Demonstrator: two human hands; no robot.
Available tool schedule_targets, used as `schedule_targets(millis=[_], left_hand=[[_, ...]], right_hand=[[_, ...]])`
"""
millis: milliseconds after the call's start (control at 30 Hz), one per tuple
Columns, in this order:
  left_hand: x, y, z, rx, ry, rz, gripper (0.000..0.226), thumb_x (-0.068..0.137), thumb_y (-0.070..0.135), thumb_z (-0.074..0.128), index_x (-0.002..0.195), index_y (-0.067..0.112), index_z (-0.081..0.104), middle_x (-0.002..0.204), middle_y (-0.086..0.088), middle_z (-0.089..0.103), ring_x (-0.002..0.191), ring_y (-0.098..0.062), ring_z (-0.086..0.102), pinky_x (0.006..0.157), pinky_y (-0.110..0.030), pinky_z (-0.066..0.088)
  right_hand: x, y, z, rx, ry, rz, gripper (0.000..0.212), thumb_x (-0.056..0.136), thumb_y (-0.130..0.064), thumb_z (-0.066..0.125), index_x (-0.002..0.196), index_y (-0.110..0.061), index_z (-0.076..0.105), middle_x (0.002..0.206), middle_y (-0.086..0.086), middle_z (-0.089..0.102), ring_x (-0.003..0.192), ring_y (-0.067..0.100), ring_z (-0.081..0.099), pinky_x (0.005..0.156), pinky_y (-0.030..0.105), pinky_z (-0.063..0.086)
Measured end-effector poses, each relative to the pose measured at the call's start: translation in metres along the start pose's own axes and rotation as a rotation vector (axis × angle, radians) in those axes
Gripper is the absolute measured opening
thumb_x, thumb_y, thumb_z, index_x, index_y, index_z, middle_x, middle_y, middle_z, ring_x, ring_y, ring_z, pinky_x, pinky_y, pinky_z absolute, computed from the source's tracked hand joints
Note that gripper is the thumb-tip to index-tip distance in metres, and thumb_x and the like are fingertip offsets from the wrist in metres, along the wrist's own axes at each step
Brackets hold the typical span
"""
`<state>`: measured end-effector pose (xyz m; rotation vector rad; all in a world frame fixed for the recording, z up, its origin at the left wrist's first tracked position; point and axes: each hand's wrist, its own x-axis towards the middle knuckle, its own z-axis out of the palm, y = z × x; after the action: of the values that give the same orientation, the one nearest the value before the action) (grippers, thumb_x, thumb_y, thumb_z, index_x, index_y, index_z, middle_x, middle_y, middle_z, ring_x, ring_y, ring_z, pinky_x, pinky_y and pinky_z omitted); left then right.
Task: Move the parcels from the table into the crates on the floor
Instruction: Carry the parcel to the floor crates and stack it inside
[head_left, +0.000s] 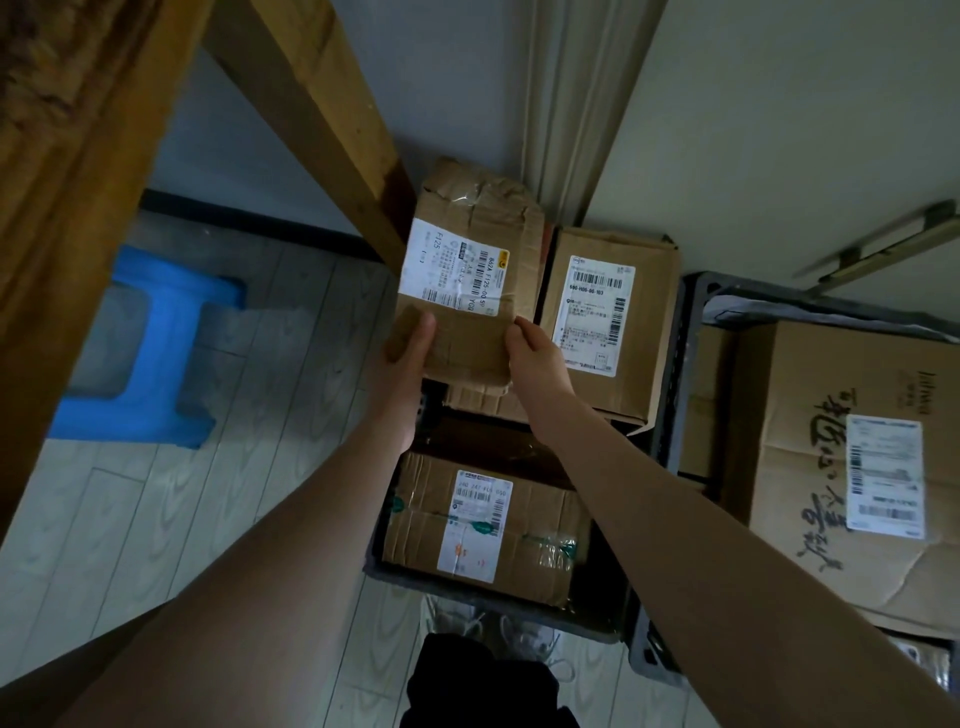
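Observation:
A flat brown cardboard parcel (470, 270) with a white shipping label hangs over the far end of a dark crate (498, 608) on the floor. My left hand (405, 364) grips its near left corner, thumb on top. My right hand (537, 358) holds its near right edge. Inside that crate lie a labelled parcel (483, 525) at the near end and a taller box (608, 322) at the far right. A second dark crate (685, 374) on the right holds a large box (852, 457) with black writing.
The wooden table's edge (62, 182) and a slanted wooden leg (322, 119) rise on the left. A blue plastic stool (156, 343) stands on the pale plank floor beneath it. Grey walls meet behind the crates. My shoes (498, 629) are just before the near crate.

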<state>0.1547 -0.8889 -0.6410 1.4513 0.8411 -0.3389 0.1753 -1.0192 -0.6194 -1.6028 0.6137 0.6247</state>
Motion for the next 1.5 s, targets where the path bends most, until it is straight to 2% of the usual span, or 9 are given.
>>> schedule_targets(millis=[300, 533, 633, 800, 833, 900, 1000, 1300, 1500], left_hand=[[0.003, 0.009, 0.0, 0.014, -0.042, -0.028, 0.059, 0.086, 0.043, 0.061, 0.136, 0.018, 0.045, 0.121, 0.0, 0.059, 0.104, -0.011, 0.057, 0.071, -0.024, 0.043], [0.005, 0.002, -0.003, -0.029, -0.033, -0.06, 0.102, 0.05, 0.077, 0.073, 0.137, 0.03, 0.045, 0.127, 0.004, 0.06, 0.116, -0.016, 0.057, 0.095, -0.041, 0.046], [-0.004, -0.005, -0.006, -0.052, -0.018, -0.092, 0.101, 0.05, 0.085, 0.067, 0.136, 0.034, 0.046, 0.131, 0.01, 0.058, 0.12, -0.013, 0.054, 0.105, -0.046, 0.039], [-0.07, 0.011, 0.012, -0.069, 0.053, -0.171, 0.092, 0.061, 0.086, 0.052, 0.134, 0.031, 0.045, 0.139, 0.001, 0.049, 0.125, -0.022, 0.047, 0.106, -0.045, 0.034], [-0.08, 0.016, 0.014, -0.086, 0.048, -0.19, 0.092, 0.058, 0.087, 0.053, 0.13, 0.03, 0.049, 0.136, 0.001, 0.053, 0.122, -0.023, 0.05, 0.105, -0.048, 0.036], [-0.097, 0.028, 0.016, -0.08, 0.026, -0.18, 0.082, 0.064, 0.082, 0.054, 0.127, 0.029, 0.054, 0.126, 0.0, 0.059, 0.114, -0.024, 0.056, 0.101, -0.05, 0.042], [-0.126, 0.051, 0.014, -0.037, -0.004, -0.117, 0.06, 0.076, 0.073, 0.053, 0.118, 0.031, 0.06, 0.112, 0.004, 0.067, 0.104, -0.02, 0.063, 0.096, -0.049, 0.047], [-0.217, 0.126, -0.013, -0.036, -0.12, 0.007, 0.043, 0.093, 0.048, 0.051, 0.124, 0.02, 0.059, 0.114, -0.001, 0.067, 0.102, -0.016, 0.063, 0.09, -0.036, 0.05], [-0.268, 0.17, -0.034, 0.007, -0.145, 0.086, 0.051, 0.091, 0.05, 0.052, 0.13, 0.016, 0.055, 0.124, -0.001, 0.061, 0.109, -0.016, 0.057, 0.085, -0.028, 0.043]], right_hand=[[-0.008, -0.001, -0.002, -0.016, -0.011, 0.027, 0.04, 0.103, -0.024, 0.035, 0.142, -0.016, 0.042, 0.133, 0.005, 0.048, 0.102, 0.013, 0.045, 0.075, 0.022, 0.04], [-0.014, -0.002, -0.005, -0.038, -0.003, 0.039, 0.04, 0.103, -0.022, 0.033, 0.14, -0.015, 0.043, 0.133, 0.005, 0.049, 0.101, 0.013, 0.045, 0.074, 0.023, 0.038], [-0.028, -0.006, -0.011, -0.027, 0.013, 0.06, 0.04, 0.102, -0.022, 0.033, 0.14, -0.015, 0.042, 0.127, -0.002, 0.049, 0.104, 0.013, 0.047, 0.085, 0.026, 0.038], [-0.068, -0.016, -0.027, -0.011, 0.058, 0.136, 0.014, 0.099, -0.022, 0.036, 0.091, -0.026, 0.047, 0.091, -0.006, 0.041, 0.069, 0.004, 0.039, 0.063, 0.021, 0.035], [-0.078, -0.021, -0.029, -0.005, 0.075, 0.144, 0.014, 0.099, -0.024, 0.037, 0.09, -0.025, 0.047, 0.094, -0.006, 0.042, 0.075, 0.006, 0.041, 0.067, 0.02, 0.036], [-0.095, -0.031, -0.035, 0.028, 0.113, 0.127, 0.029, 0.1, -0.025, 0.039, 0.124, -0.016, 0.053, 0.114, 0.002, 0.049, 0.103, 0.016, 0.048, 0.088, 0.026, 0.038], [-0.131, -0.056, -0.04, 0.072, 0.166, 0.117, 0.05, 0.101, -0.027, 0.041, 0.148, -0.014, 0.031, 0.15, 0.002, 0.036, 0.136, 0.022, 0.035, 0.107, 0.032, 0.031], [-0.228, -0.11, -0.047, 0.129, 0.226, 0.019, 0.048, 0.1, -0.031, 0.043, 0.144, -0.013, 0.038, 0.145, 0.004, 0.044, 0.132, 0.022, 0.04, 0.097, 0.027, 0.031], [-0.291, -0.144, -0.064, 0.175, 0.257, -0.05, 0.053, 0.095, -0.037, 0.053, 0.14, -0.011, 0.044, 0.136, 0.006, 0.053, 0.123, 0.024, 0.051, 0.108, 0.039, 0.038]])
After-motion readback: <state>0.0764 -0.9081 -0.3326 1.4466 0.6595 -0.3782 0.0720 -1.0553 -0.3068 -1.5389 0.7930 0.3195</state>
